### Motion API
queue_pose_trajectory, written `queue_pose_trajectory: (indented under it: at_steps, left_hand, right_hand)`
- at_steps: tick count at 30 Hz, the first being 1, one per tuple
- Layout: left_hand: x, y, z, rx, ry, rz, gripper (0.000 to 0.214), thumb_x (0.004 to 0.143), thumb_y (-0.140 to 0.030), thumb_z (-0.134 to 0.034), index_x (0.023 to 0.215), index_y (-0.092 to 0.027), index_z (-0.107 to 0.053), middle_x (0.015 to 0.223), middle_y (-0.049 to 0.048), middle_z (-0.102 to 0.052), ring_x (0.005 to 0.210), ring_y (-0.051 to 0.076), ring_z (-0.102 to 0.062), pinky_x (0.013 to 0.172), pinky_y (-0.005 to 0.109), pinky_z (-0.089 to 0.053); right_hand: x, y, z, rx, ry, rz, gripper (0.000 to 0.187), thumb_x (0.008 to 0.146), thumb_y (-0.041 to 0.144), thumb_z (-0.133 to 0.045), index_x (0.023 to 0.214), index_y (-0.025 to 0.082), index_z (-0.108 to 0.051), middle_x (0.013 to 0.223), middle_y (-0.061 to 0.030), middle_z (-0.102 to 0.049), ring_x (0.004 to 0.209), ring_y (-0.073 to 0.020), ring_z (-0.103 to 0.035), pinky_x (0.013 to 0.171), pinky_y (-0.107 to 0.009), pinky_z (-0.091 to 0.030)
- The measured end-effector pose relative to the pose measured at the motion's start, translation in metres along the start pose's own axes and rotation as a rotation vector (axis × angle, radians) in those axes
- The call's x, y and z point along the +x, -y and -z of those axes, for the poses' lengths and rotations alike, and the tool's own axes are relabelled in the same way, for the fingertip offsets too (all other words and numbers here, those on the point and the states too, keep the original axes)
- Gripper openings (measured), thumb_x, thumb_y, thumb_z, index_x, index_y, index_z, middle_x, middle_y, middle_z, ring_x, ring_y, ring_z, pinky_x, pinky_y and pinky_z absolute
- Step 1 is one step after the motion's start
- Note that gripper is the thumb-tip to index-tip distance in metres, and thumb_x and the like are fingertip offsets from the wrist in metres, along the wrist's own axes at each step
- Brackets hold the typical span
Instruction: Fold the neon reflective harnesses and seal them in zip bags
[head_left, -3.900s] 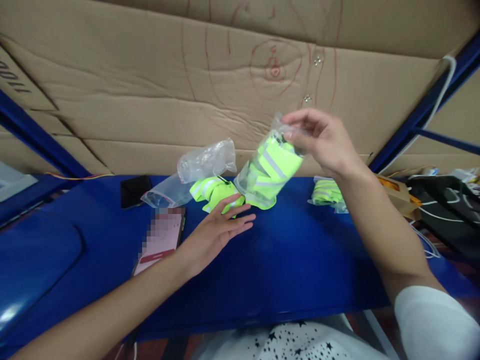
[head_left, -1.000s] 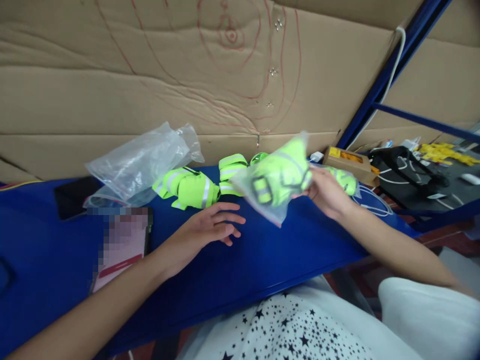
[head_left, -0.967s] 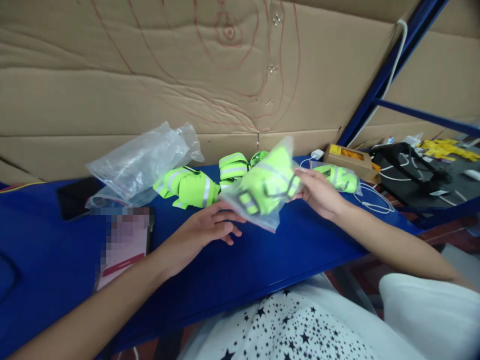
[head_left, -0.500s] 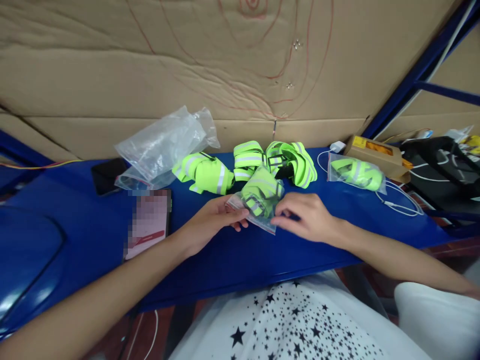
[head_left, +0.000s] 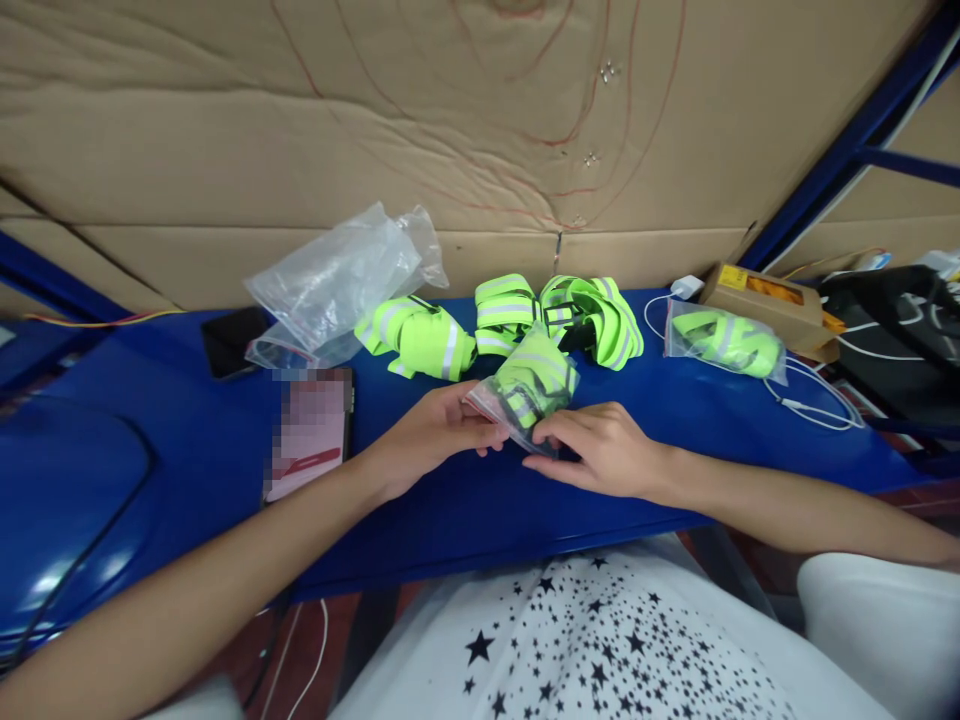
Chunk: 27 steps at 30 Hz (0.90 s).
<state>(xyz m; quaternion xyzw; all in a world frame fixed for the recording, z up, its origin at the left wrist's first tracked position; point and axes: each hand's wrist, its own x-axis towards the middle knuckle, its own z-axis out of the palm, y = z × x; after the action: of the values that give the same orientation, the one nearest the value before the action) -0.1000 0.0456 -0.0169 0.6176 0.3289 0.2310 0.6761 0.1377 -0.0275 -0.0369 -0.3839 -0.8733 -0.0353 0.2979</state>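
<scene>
Two hands at a clear bag [head_left: 525,390] over the blue table [head_left: 435,525].
The left hand [head_left: 439,432] pinches the bag's near left corner between thumb and fingers; the right hand [head_left: 607,447] is half curled, fingertips at the near right edge, but whether they grip I cannot tell. The bag, with green strap [head_left: 537,358] inside, is just before the loose straps [head_left: 504,305].

Behind the smooth blue worktop [head_left: 465,510] we see a wall of creased brown cardboard sheets [head_left: 225,145], marked with curving red lines [head_left: 555,142]. Slanting blue metal posts [head_left: 821,190] frame it at left and right, a thinner blue crossbar [head_left: 907,164] meeting the right one. Below the front edge we make out a dark reddish floor [head_left: 341,630], and pale light glints on the glossy blue at lower left.
</scene>
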Motion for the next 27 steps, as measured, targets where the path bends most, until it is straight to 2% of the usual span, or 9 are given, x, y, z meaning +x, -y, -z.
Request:
queue_pose_trajectory:
  at_steps: [7, 13, 17, 20, 24, 27]
  left_hand:
    - [-0.001, 0.001, -0.002, -0.039, 0.010, 0.027, 0.041, 0.069, -0.027, -0.091, 0.101, -0.016, -0.068, 0.097, 0.0036, -0.074, 0.087, 0.016, -0.065, 0.074, 0.027, -0.051]
    - [0.001, 0.006, 0.000, -0.046, 0.001, 0.023, 0.042, 0.068, -0.026, -0.092, 0.099, -0.016, -0.066, 0.093, 0.0029, -0.073, 0.085, 0.016, -0.065, 0.075, 0.027, -0.050]
    - [0.001, 0.010, 0.001, -0.062, 0.044, 0.005, 0.045, 0.068, -0.025, -0.092, 0.102, -0.016, -0.065, 0.094, 0.0023, -0.073, 0.085, 0.015, -0.066, 0.078, 0.027, -0.051]
    - [0.001, 0.012, 0.000, -0.014, 0.050, -0.036, 0.044, 0.070, -0.027, -0.091, 0.104, -0.016, -0.065, 0.095, 0.0017, -0.074, 0.086, 0.015, -0.066, 0.081, 0.028, -0.052]
    - [0.001, 0.014, -0.002, 0.237, 0.071, -0.095, 0.031, 0.081, -0.038, -0.083, 0.100, -0.016, -0.072, 0.093, 0.0034, -0.075, 0.084, 0.016, -0.065, 0.080, 0.029, -0.052]
    - [-0.002, 0.014, -0.002, 0.362, 0.088, -0.110, 0.031, 0.087, -0.044, -0.076, 0.102, -0.017, -0.076, 0.093, 0.0040, -0.076, 0.081, 0.017, -0.066, 0.077, 0.030, -0.052]
  right_hand:
    - [0.001, 0.003, 0.000, -0.007, 0.016, 0.017, 0.015, 0.103, 0.029, -0.056, 0.099, 0.020, -0.068, 0.083, 0.0038, -0.077, 0.063, -0.0100, -0.069, 0.059, -0.029, -0.045]
    - [0.002, 0.008, 0.002, -0.264, -0.015, 0.186, 0.019, 0.103, 0.026, -0.056, 0.092, 0.019, -0.070, 0.077, 0.0017, -0.074, 0.061, -0.0120, -0.064, 0.058, -0.033, -0.042]
    - [0.004, 0.009, 0.001, -0.336, -0.062, 0.241, 0.020, 0.099, 0.020, -0.058, 0.082, 0.018, -0.067, 0.066, 0.0026, -0.065, 0.058, -0.0124, -0.058, 0.057, -0.032, -0.040]
    - [0.005, 0.009, 0.000, -0.301, -0.058, 0.197, 0.020, 0.097, 0.016, -0.056, 0.079, 0.019, -0.064, 0.063, 0.0029, -0.061, 0.057, -0.0121, -0.056, 0.058, -0.031, -0.041]
    - [0.004, 0.008, -0.002, -0.161, -0.039, 0.150, 0.017, 0.097, 0.013, -0.053, 0.084, 0.017, -0.063, 0.069, 0.0020, -0.064, 0.061, -0.0105, -0.060, 0.060, -0.027, -0.045]
    - [0.003, 0.008, -0.003, -0.058, -0.014, 0.108, 0.014, 0.095, 0.013, -0.052, 0.086, 0.017, -0.061, 0.072, 0.0019, -0.066, 0.061, -0.0095, -0.060, 0.058, -0.025, -0.044]
